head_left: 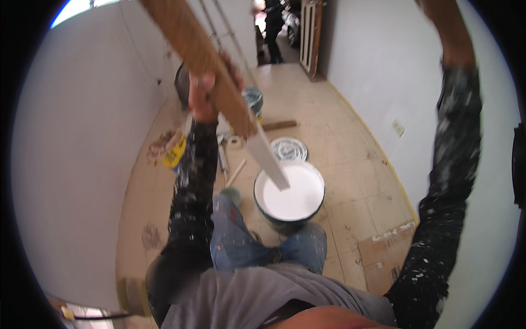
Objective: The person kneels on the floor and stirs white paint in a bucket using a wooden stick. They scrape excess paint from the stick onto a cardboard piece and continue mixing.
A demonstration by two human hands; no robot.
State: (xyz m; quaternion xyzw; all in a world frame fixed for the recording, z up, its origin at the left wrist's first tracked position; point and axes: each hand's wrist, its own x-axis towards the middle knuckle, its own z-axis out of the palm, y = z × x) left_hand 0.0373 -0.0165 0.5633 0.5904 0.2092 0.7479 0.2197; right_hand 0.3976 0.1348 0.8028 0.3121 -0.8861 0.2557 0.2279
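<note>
My left hand [204, 93] is wrapped around a long wooden board [219, 82], with fingers showing on both sides of it. The board slants from the top edge down toward the middle, and its lower end is coated white. That white end overlaps the round bucket of white paint [304, 192] in front of my knees; whether it touches the paint I cannot tell. My right arm is raised along the right side. Only the wrist and lower part of my right hand [450, 34] show at the top edge, with the fingers out of view.
A round lid [289, 149] lies just beyond the bucket. To the left are a green bowl [232, 195], a tape roll [234, 142] and a yellow bag [174, 152]. Flattened cardboard [386, 255] lies right. A person [272, 30] stands at the far doorway. White walls flank both sides.
</note>
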